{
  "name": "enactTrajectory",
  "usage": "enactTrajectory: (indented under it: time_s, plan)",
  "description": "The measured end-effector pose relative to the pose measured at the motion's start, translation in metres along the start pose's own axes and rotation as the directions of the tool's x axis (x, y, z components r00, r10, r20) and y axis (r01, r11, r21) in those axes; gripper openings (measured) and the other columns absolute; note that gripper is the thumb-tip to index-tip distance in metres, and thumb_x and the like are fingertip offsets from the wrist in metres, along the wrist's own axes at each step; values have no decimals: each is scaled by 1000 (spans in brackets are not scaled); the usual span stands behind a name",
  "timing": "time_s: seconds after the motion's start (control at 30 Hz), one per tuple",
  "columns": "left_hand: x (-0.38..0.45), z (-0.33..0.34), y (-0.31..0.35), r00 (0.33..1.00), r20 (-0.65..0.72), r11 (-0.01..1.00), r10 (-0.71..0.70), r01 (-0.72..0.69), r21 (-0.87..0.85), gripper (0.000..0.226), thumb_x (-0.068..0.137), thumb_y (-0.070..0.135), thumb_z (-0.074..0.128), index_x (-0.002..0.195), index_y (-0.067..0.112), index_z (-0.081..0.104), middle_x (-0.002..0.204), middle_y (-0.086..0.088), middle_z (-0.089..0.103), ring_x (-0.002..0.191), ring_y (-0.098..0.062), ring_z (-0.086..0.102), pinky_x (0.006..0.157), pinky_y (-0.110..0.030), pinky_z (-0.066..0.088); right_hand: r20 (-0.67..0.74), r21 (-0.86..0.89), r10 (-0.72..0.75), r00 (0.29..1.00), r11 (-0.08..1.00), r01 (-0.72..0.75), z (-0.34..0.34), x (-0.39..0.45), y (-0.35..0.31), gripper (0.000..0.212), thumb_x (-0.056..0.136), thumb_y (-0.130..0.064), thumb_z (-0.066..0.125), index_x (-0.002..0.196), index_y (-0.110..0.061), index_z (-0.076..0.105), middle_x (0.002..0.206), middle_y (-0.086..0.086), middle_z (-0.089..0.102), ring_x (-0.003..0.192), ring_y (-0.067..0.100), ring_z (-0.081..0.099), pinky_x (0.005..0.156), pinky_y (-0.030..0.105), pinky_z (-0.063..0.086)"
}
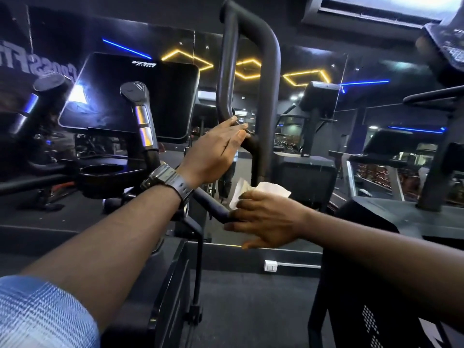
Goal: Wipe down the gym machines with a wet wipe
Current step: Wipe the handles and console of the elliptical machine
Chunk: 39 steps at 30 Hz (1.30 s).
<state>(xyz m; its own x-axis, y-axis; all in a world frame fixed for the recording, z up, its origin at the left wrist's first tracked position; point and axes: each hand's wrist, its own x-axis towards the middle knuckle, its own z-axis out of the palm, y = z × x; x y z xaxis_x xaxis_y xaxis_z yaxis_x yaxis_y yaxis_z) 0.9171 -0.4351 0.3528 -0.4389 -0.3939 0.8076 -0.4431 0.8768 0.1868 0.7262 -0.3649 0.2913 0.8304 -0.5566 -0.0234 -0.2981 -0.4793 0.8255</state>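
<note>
Dark gym hall with a wall of mirror panels [301, 101], yellow hexagon light strips [305, 76] and blue light bars [125, 49] reflected across them. Mirrored white lettering [37, 71] at far left, reading backwards, something like "CrossFit"; last letters cut off. Black rubber floor [251, 310] below, with a small white wall socket [270, 266] at the mirror's foot.

Black cardio machine [175, 272] filling the centre and left. Glossy black console screen [130, 96] tilted toward the camera, white logo [144, 63] near its top edge, first line roughly "VIVA", second line "FITNESS", both small and blurred. Round black cup holder [101, 172] under the screen. Short black handgrip with silver sensor plates [143, 116] rising beside the screen. Tall looped black tubular handlebar [251, 59] standing right of the console.

Left hand [213, 151], dark wristwatch [168, 182] on the wrist and blue-white checked sleeve [37, 315] at the frame corner, wrapped round the lower bend of the looped handlebar, fingers [238, 126] curled on the tube, holding it.

Right hand [266, 222] lower, at the joint of the loop's base and the slanting black lower bar [211, 204]. Crumpled white wet wipe [273, 189] pinched between thumb and fingers [244, 197], bunched above the knuckles, touching the tube's foot; remaining fingers spread loosely downward.
</note>
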Motion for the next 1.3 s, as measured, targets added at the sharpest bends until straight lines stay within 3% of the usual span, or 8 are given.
enactTrajectory:
  time_s: [0.1,0.3,0.47,0.67,0.77,0.9,1.1,1.3]
  plan:
    - [2,-3,2,1000,5,1000,-4,4,-5,57,106,42,24,138,13,61,148,2,55,148,-7,32,121,-32,28,-120,-25,169,978,984,-174,-15,-4,43,59,101,-53,29,142,-15,49,139,8,56,130,27,51,112,41,32]
    - [11,-4,5,996,-48,995,-76,73,-67,65,103,52,21,147,14,51,159,-1,40,151,-8,25,125,-37,23,-212,108,551,807,834,-541,-18,-5,59,75,102,-55,27,157,-7,8,164,12,2,152,23,-2,124,43,10]
    - [23,-10,11,987,-62,986,-146,140,-93,48,110,35,30,148,11,47,165,-5,29,155,-12,11,126,-33,11,-214,320,787,579,616,-719,-26,22,88,63,104,-46,23,155,-9,20,165,4,10,152,20,-7,124,44,4]
    - [38,-25,21,993,-53,993,-103,100,-69,44,111,29,31,120,5,66,135,-9,63,131,15,22,114,-17,20,-263,263,699,665,715,-647,-36,25,138,46,104,-38,26,124,-21,64,135,-3,58,150,21,15,124,46,0]
    - [37,-27,14,997,-36,998,-69,68,-18,43,110,30,31,116,7,67,131,-3,64,132,17,20,117,-23,26,-374,260,611,697,791,-554,-24,19,117,43,104,-35,30,122,-16,64,131,1,61,146,22,28,124,44,3]
    - [40,-32,0,999,30,992,-25,21,122,45,109,34,31,136,12,60,147,3,54,144,10,14,115,-12,17,-255,189,416,873,907,-377,-31,-5,158,46,104,-41,25,132,-25,58,138,-3,56,144,17,32,123,41,0]
    - [47,-24,-23,996,-38,972,83,-73,224,58,104,45,26,130,12,66,146,3,56,151,3,17,118,-10,14,-401,288,610,684,792,-538,-42,25,240,53,92,-40,25,104,-22,74,117,-8,67,141,16,35,122,46,8]
    - [46,-4,-28,971,-160,963,178,-138,231,43,106,30,33,114,8,70,127,-1,65,151,-14,29,121,-24,26,-499,380,448,742,882,-277,-8,-7,161,34,100,-33,42,128,-29,61,138,-10,56,150,17,16,123,49,3]
